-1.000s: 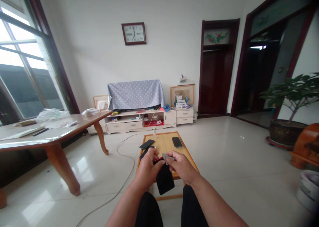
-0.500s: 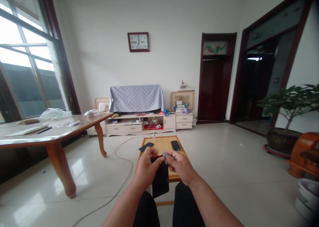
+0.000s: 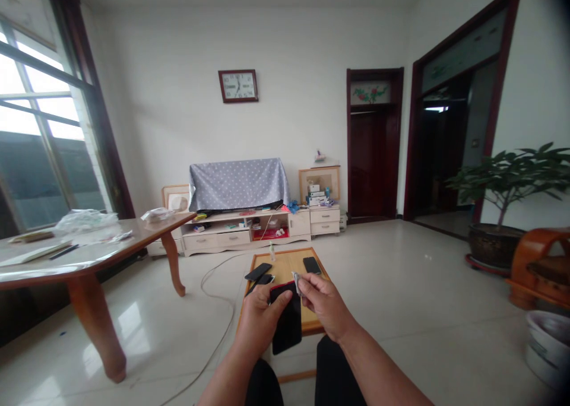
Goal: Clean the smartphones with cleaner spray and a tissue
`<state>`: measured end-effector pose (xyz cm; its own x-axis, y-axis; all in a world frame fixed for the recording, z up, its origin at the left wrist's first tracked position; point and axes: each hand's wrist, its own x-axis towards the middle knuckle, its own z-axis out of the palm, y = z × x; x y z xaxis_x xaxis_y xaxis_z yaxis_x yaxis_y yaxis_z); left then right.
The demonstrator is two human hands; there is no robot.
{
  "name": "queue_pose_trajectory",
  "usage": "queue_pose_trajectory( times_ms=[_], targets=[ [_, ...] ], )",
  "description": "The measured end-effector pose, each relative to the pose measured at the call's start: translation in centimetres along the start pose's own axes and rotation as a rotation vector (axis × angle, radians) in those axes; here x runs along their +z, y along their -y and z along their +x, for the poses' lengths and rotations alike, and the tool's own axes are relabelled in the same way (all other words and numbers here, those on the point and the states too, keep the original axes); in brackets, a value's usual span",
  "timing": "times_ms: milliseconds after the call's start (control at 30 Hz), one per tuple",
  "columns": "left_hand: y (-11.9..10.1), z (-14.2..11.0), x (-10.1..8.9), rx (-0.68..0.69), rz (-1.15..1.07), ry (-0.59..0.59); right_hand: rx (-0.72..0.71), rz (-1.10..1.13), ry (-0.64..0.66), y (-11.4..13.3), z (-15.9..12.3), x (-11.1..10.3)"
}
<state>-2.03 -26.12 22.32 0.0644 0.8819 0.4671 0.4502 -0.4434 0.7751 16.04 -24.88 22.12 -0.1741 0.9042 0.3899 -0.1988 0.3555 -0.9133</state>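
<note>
My left hand (image 3: 260,314) is wrapped round a black phone with a red edge (image 3: 287,323), held upright over my lap. My right hand (image 3: 323,302) pinches a small grey cloth or wipe (image 3: 296,280) against the phone's top right corner. Both hands hover just in front of a low wooden table (image 3: 289,263). On that table lie two dark phones at the left (image 3: 258,271) and one at the right (image 3: 312,265), with a small bottle (image 3: 272,251) at its far edge.
A large glossy table (image 3: 84,254) with papers and plastic bags stands at the left. A white cable (image 3: 218,311) runs across the tiled floor. A TV cabinet (image 3: 243,228) lines the far wall. At the right stand a potted plant (image 3: 507,216), a wooden chair and bowls.
The camera has tilted up, showing more ceiling. My hands and the phone have stayed together; the right hand's cloth has shifted to the phone's upper right corner.
</note>
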Motion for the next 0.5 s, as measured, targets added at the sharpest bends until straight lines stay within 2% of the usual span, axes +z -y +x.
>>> queue_pose_trajectory(
  times_ms=[100,167,233,367,433,500],
  targets=[
    [0.0,-0.3,0.0,0.093,0.321,-0.145,-0.025,-0.059,-0.091,-0.5,0.7,0.0],
    [-0.2,-0.5,0.2,0.142,0.45,-0.179,-0.022,-0.078,-0.15,-0.6,0.8,0.3],
    [-0.3,-0.6,0.7,0.194,0.517,-0.184,-0.032,-0.111,-0.175,-0.4,0.5,0.9],
    [-0.3,-0.9,1.5,0.289,0.589,-0.188,-0.11,-0.23,-0.114,0.1,-0.5,2.1],
    [-0.4,-0.9,1.7,0.309,0.593,-0.202,-0.141,-0.264,-0.122,0.1,-0.6,2.1],
    [-0.6,-1.0,1.7,0.311,0.587,-0.214,-0.141,-0.304,-0.182,0.1,-0.4,1.6]
  ],
)
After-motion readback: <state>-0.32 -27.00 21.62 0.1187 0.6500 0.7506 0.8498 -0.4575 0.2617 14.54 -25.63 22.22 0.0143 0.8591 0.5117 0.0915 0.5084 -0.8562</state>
